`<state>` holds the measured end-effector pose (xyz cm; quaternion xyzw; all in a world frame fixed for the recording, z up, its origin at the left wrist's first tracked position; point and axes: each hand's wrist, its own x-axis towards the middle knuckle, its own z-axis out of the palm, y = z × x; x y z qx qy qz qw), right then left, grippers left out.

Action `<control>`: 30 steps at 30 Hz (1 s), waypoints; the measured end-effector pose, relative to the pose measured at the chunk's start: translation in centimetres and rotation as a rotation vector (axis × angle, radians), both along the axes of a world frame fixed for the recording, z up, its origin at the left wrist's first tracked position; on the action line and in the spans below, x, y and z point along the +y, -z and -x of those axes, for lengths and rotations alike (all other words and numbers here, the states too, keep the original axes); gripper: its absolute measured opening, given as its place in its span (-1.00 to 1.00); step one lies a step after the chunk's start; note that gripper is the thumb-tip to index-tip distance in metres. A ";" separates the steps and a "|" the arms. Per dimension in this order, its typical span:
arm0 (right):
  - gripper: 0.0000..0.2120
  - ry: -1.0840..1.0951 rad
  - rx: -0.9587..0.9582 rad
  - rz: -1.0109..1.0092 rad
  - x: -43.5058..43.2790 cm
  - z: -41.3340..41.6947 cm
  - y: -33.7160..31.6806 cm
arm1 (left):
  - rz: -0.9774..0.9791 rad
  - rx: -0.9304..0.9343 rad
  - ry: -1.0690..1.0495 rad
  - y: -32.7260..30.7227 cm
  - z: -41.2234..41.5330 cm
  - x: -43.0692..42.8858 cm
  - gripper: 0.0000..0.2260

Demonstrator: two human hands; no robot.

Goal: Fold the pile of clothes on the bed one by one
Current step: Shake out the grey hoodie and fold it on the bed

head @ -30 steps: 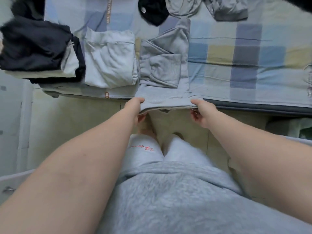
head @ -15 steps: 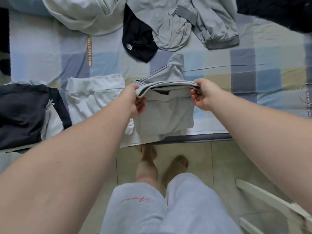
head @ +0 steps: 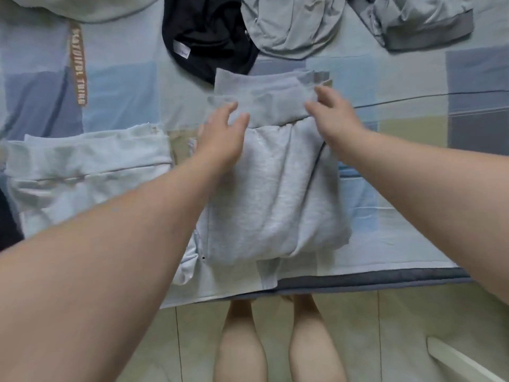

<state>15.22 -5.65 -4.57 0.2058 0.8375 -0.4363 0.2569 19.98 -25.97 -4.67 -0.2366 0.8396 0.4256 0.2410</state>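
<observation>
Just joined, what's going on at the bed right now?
A person is folding a grey garment on the bed. The left hand and right hand are open at its far fold, gripping nothing. A folded pale garment lies to its left; a black garment and grey clothes wait unfolded beyond.

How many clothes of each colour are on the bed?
Grey: 3, folded grey garment, grey heap, grey cuffed piece
Pale: 2, folded pale garment, pale heap
Black: 2, black garment, dark sliver at the left edge
Total: 7, if the two top greys are separate
</observation>
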 end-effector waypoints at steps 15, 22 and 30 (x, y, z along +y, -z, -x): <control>-0.19 -0.564 0.300 -0.480 1.4 -5.2 10.5 | 0.499 0.160 0.447 9.3 -5.2 1.6 -0.34; 0.01 -0.213 0.129 -0.079 3.4 -6.6 5.3 | 0.410 0.005 -0.052 5.4 -8.3 1.4 0.03; -0.28 0.079 -0.243 0.291 5.3 -6.5 5.9 | 0.131 -0.137 -0.488 5.7 -8.8 -1.1 -0.20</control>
